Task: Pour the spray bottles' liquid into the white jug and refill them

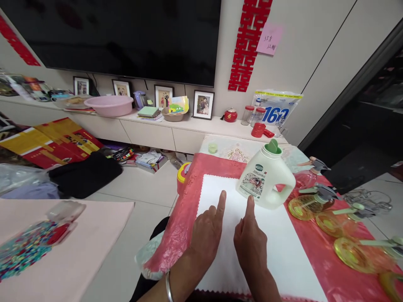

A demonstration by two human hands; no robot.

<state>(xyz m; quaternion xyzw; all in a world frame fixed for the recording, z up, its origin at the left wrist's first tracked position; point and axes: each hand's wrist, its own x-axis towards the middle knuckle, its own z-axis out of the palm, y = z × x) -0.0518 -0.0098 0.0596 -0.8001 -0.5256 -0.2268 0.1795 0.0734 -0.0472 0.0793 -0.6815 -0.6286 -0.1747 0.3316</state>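
Note:
My left hand (206,230) is over a white scalloped-edge mat (220,268), index finger stretched forward and the other fingers curled. My right hand (251,241) makes the same pointing shape beside it, a gap between the two. Neither holds anything. Just ahead of the right fingertip, a white detergent jug (267,178) stands upright at the mat's back right, with a green spout (272,147) in its neck. Its printed label faces me. A small pale green cap (213,147) sits apart on the patterned cloth behind. The mat lies on a red tablecloth (201,167).
Several spray bottles of yellow liquid (304,207) line the right side, with a pink spray bottle (305,178) behind. A pink table (103,243) at left bears colourful small pieces (28,243). At the back, a long cabinet (151,131) holds a pink basin (110,105) and framed photos (203,105).

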